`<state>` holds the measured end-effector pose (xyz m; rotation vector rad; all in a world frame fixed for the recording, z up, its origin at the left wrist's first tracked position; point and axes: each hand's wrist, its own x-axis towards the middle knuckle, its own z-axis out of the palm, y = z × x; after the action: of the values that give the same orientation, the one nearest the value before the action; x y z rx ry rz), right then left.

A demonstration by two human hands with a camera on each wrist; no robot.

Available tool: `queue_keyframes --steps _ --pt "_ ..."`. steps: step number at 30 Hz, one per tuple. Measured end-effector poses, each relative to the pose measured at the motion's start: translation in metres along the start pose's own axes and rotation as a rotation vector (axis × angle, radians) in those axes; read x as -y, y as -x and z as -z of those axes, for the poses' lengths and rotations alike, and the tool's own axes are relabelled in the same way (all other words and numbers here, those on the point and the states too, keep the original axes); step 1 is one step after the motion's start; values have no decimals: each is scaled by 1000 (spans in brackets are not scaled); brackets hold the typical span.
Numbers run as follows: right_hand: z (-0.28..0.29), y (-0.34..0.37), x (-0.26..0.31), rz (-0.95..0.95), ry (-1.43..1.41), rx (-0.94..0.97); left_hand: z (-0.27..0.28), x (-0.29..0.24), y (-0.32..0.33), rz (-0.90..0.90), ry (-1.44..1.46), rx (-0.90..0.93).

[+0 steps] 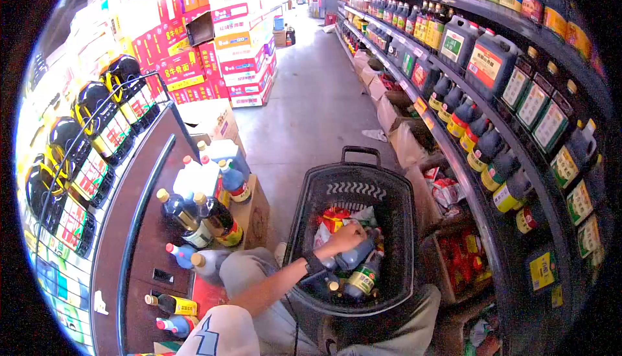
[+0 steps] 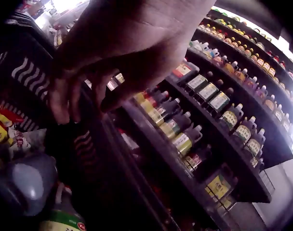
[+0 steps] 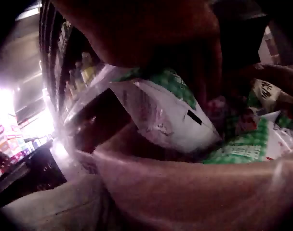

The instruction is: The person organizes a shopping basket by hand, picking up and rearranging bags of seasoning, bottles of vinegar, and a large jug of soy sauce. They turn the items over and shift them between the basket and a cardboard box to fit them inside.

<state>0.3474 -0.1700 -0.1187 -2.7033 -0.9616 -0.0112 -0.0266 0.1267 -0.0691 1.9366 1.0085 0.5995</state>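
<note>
My left hand (image 1: 347, 239) is over the black basket (image 1: 301, 213), above bottles and packets. In the left wrist view the left hand (image 2: 132, 43) has its fingers hanging loosely bent, with nothing between them. Beneath it are a dark rounded bottle (image 2: 28, 180) and a green-labelled bottle (image 2: 63, 216). In the right wrist view my right hand (image 3: 156, 33) grips the top of a white packet with green checks (image 3: 170, 118), tilted over a plastic-lined box (image 3: 194, 185). Its fingertips are partly hidden in shadow. The head view does not show the right hand.
Shelves of bottles (image 1: 495, 64) run along the right, with open boxes of packets (image 1: 463, 252) below. Several bottles (image 1: 217, 217) stand at the left beside a brown counter (image 1: 133, 213). Stacked cartons (image 1: 236, 38) line the aisle further ahead. The person's knees flank the basket.
</note>
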Motion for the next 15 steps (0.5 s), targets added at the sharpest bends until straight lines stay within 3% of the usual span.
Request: queue_keyframes --steps 4,6,9,10,13,14,15 --pt "38 18 -18 -40 -136 -37 -5 -3 -1 -80 43 95" --pt "94 49 -30 -134 -243 -11 -3 -30 12 -122 37 171" --pt "172 96 -24 -240 -385 66 -8 -55 29 -170 308 348" --pt "179 102 -18 -205 -419 54 -22 -39 26 -52 517 597" --pt "127 83 -2 189 -453 -306 -24 -62 44 126 866 924" --pt "107 74 8 324 -463 -424 -20 -77 52 112 905 941" --pt "119 74 39 331 -560 -373 -14 -94 63 102 944 956"
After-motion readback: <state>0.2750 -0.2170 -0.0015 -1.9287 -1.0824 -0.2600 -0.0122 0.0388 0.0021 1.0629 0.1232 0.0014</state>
